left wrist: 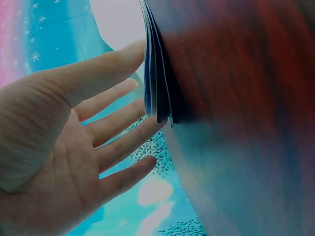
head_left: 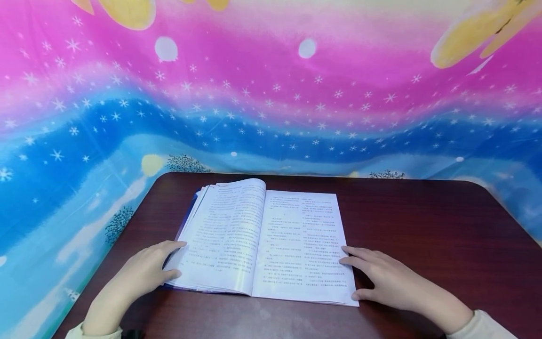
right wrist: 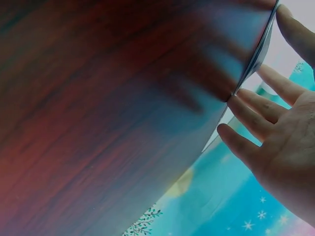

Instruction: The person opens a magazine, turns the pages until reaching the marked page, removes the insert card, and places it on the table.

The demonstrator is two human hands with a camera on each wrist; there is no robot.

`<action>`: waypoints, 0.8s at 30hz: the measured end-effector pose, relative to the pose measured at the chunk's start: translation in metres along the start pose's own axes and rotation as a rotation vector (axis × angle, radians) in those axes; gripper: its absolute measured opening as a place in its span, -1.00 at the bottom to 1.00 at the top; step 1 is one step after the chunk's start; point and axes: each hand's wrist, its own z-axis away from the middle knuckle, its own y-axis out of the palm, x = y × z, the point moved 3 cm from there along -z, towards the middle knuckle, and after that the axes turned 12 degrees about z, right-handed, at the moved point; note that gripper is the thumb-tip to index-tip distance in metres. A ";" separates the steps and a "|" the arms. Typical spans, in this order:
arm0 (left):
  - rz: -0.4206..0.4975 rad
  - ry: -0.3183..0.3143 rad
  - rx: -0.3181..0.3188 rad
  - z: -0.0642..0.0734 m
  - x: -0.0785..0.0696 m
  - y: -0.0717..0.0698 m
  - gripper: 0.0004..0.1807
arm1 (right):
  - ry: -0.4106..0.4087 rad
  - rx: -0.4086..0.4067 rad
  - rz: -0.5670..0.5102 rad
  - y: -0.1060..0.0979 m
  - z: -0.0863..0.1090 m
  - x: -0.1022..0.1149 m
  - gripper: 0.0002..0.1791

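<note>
A magazine-like book [head_left: 296, 245] with printed text lies spread wide on the dark wooden table. Its left pages bulge upward near the spine, while the right page is nearly flat. My left hand [head_left: 141, 268] rests at the book's left edge, thumb and forefinger touching the page margin. In the left wrist view, that hand [left wrist: 83, 132] has its fingers straight and spread beside the stacked page edges. At the right edge, my right hand [head_left: 389, 280] touches the margin with its fingertips and thumb. The right wrist view shows this hand [right wrist: 280, 113] with extended fingers along the thin page edge.
The reddish-brown tabletop [head_left: 427, 226] has rounded far corners. Behind it and along its sides hangs a pink and blue cloth [head_left: 262, 103] printed with snowflakes. Pale sleeves [head_left: 482, 325] cover the forearms at the lower corners of the head view.
</note>
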 end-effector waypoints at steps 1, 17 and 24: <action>0.003 -0.001 0.000 0.000 0.000 0.000 -0.29 | 0.003 0.001 0.003 0.000 0.000 0.000 -0.27; 0.016 0.045 -0.058 -0.001 -0.010 -0.002 -0.49 | 0.002 -0.075 -0.005 -0.013 -0.009 0.001 -0.47; 0.031 0.102 -0.081 -0.009 -0.033 0.000 -0.57 | 0.027 -0.137 -0.062 -0.025 -0.016 0.003 -0.53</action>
